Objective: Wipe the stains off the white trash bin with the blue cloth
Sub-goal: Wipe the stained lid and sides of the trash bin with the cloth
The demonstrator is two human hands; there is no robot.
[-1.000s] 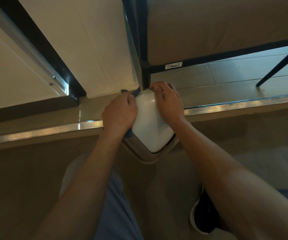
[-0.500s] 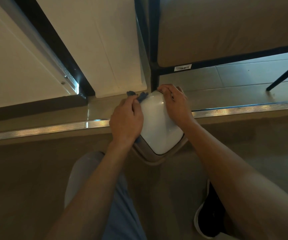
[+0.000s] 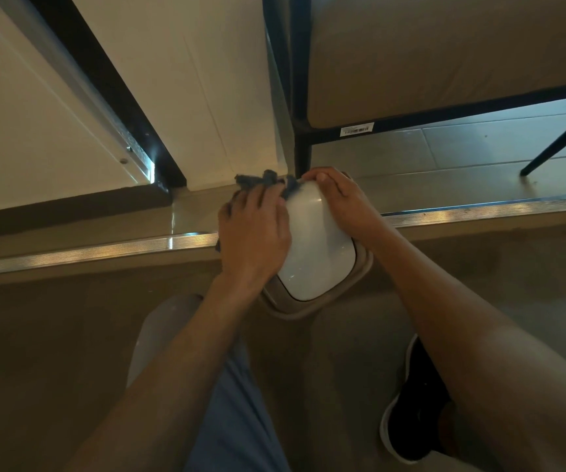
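Wiping step under way: the left hand [image 3: 254, 233] clenches the blue cloth [image 3: 264, 180] against the white trash bin [image 3: 315, 247] on the floor. The right hand [image 3: 343, 199], its grip released, braces the bin's opposite side. Next: sweep toward remaining stains.

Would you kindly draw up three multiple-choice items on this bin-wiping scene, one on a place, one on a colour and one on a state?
1. Where does the cloth show?
A. Under the left hand, bunched past its fingertips
B. Draped over the right forearm
C. Flat on the floor by the shoe

2. What colour is the bin lid?
A. Red
B. White
C. Black

3. What is the right hand doing?
A. Hanging free above the bin
B. Holding a spray bottle
C. Resting on the bin's far right edge

Answers:
1. A, since blue folds stick out beyond the left fingers at the bin's far corner.
2. B, as the glossy lid is white inside a beige rim.
3. C, because its fingers lie on the lid edge with nothing else held.
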